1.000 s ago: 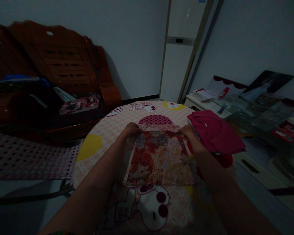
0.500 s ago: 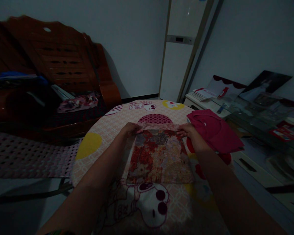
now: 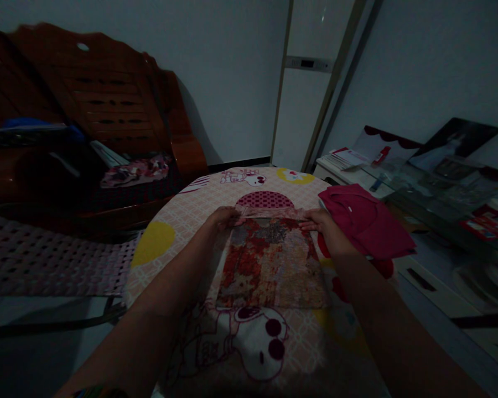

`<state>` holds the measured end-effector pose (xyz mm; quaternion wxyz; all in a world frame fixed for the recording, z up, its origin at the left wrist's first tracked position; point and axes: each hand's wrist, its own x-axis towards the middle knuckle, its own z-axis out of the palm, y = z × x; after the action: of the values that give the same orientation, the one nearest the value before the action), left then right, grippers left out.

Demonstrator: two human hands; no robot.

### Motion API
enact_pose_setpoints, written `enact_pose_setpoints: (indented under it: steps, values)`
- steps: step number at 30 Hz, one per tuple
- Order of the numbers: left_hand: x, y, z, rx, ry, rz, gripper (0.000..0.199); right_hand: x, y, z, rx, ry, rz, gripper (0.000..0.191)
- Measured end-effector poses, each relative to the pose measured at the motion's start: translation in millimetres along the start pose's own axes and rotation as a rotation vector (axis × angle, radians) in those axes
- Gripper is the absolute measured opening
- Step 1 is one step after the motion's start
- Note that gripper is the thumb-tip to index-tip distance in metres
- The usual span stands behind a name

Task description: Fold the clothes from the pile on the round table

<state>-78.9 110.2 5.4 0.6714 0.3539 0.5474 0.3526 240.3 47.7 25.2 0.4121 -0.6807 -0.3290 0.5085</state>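
A folded patterned cloth (image 3: pixel 274 262), rust red, tan and grey, lies flat on the round table. A pale pink edge (image 3: pixel 269 212) runs along its far side. My left hand (image 3: pixel 227 216) grips the far left corner of the cloth, fingers closed on it. At the far right corner my right hand (image 3: pixel 313 220) pinches the same edge. The cloth looks like a garment, but its kind is unclear. To the right of my right hand lies a folded magenta shirt (image 3: pixel 357 218).
A cartoon-print tablecloth (image 3: pixel 191 221) covers the table. On the left stand a woven chair (image 3: pixel 58 260) and a wooden sofa (image 3: pixel 108 110) with clothes on it. A glass-topped cabinet (image 3: pixel 431 204) holding papers and a photo is at right; a white air conditioner (image 3: pixel 302 105) stands behind.
The view has shifted slightly. Both hands keep hold of the cloth's far corners, and the cloth lies in nearly the same place.
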Motion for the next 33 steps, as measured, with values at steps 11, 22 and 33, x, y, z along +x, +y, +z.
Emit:
enact_pose_setpoints:
  steps: [11,22,33]
  values:
    - [-42.9,-11.9,-4.5,-0.065,-0.126,0.375,0.016,-54.4,17.5,-16.4,0.163,-0.154,-0.33,0.015]
    - [-83.7,-46.6,-36.3,0.245,-0.401,0.362,0.014,-84.4,64.0,-39.0,-0.209,-0.204,-0.359,0.012]
    - [-87.0,-50.8,-51.6,0.033,-0.459,0.128,0.024,-85.3,79.2,-54.7,-0.054,-0.356,-0.382,0.011]
